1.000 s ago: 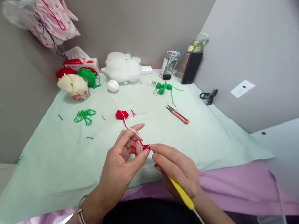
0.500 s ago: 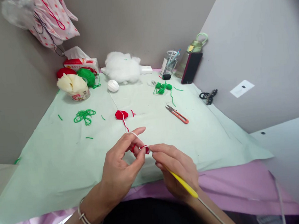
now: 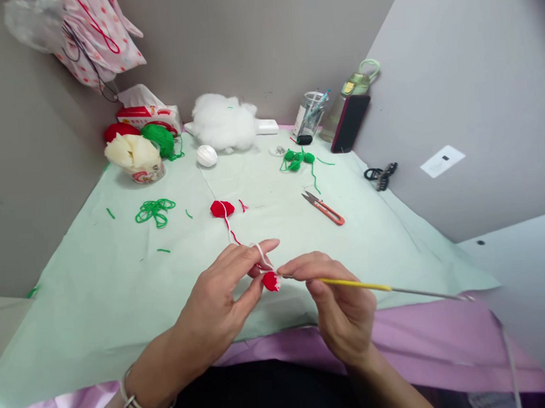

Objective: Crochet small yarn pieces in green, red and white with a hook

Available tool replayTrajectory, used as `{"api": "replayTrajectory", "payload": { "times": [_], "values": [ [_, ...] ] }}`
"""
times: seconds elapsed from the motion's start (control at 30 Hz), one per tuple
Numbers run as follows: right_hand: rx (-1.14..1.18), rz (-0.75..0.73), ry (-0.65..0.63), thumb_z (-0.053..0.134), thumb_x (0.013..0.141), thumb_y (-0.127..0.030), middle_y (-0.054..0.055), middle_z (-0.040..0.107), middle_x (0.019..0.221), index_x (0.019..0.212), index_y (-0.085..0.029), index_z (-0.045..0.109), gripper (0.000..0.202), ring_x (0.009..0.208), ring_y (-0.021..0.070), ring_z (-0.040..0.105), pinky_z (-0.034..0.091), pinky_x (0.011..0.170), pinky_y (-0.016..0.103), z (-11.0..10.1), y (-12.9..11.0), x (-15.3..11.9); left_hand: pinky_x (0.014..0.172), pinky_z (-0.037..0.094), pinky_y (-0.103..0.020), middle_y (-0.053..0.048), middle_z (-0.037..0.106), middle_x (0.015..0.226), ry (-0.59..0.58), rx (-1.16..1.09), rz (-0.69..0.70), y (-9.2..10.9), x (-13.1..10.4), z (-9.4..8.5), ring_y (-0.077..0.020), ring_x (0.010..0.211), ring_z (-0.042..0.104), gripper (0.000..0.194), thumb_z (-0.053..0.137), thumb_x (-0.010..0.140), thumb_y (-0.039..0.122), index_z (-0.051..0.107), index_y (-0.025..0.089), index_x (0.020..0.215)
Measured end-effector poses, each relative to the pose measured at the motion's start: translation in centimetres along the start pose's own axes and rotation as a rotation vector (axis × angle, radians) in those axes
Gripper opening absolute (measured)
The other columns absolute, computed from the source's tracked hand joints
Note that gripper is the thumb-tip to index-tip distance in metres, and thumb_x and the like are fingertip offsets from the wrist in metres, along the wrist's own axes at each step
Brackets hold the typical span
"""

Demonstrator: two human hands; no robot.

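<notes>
Between thumb and fingers, my left hand (image 3: pixel 225 286) pinches a small red and white crochet piece (image 3: pixel 271 281). White yarn (image 3: pixel 261 255) loops over its raised index finger and runs back to a white yarn ball (image 3: pixel 206 156). My right hand (image 3: pixel 343 293) grips a crochet hook (image 3: pixel 359 284) with a yellow handle, its tip at the white edge of the piece. The far metal end of the hook points right. Beyond my left hand lies a red crocheted piece (image 3: pixel 222 208), with the white strand crossing it and a red strand trailing toward my hand.
Orange-handled thread snips (image 3: pixel 324 209) lie right of centre. Green yarn (image 3: pixel 155 212) is heaped at left, and green crocheted bits (image 3: pixel 297 159) sit behind. White stuffing (image 3: pixel 223 123), a tissue box (image 3: pixel 150 118), a phone (image 3: pixel 350 124) and a bottle (image 3: pixel 356 85) stand along the back.
My right hand has turned, swinging the hook's handle from pointing down toward me to pointing right. The crochet piece now shows its red side, and my left hand has shifted slightly right.
</notes>
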State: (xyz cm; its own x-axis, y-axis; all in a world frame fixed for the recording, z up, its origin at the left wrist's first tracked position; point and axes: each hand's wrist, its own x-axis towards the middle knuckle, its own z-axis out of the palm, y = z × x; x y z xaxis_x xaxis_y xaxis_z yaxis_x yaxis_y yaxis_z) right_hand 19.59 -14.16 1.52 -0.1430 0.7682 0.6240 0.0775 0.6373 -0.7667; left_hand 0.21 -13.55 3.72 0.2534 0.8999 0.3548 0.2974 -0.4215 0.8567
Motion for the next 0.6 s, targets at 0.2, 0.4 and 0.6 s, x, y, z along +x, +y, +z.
{"api": "replayTrajectory", "payload": {
  "times": [0.2,0.4,0.6],
  "values": [
    [0.012,-0.009,-0.076,0.052,0.103,-0.01,0.007,0.079,0.102,0.114,-0.022,0.071,0.025,0.097,0.0203,0.074,0.061,0.084,0.037,-0.2,-0.1,0.2,0.082,0.053,-0.029,-0.002,0.073,0.09,0.064,0.104,0.105,0.3,-0.1,0.0,-0.0164,0.085,0.067,0.035,0.059,0.098,0.01,0.071,0.022,0.128],
    [-0.108,-0.118,-0.131,0.053,0.102,-0.008,0.009,0.078,0.104,0.114,-0.02,0.07,0.023,0.098,0.02,0.073,0.06,0.081,0.034,-0.2,-0.6,0.6,0.083,0.054,-0.027,-0.002,0.071,0.095,0.049,0.141,0.048,1.3,-0.1,-0.1,-0.0143,0.084,0.067,0.035,0.06,0.091,0.007,0.07,0.018,0.122],
    [-0.21,-0.168,-0.105,0.053,0.102,-0.009,0.011,0.077,0.108,0.116,-0.019,0.069,0.024,0.099,0.0204,0.073,0.061,0.08,0.034,0.0,-0.5,0.1,0.081,0.052,-0.024,0.0,0.066,0.085,0.139,0.218,0.124,0.8,-0.5,0.6,-0.0134,0.081,0.062,0.033,0.066,0.092,0.009,0.069,0.015,0.124]
  ]
}}
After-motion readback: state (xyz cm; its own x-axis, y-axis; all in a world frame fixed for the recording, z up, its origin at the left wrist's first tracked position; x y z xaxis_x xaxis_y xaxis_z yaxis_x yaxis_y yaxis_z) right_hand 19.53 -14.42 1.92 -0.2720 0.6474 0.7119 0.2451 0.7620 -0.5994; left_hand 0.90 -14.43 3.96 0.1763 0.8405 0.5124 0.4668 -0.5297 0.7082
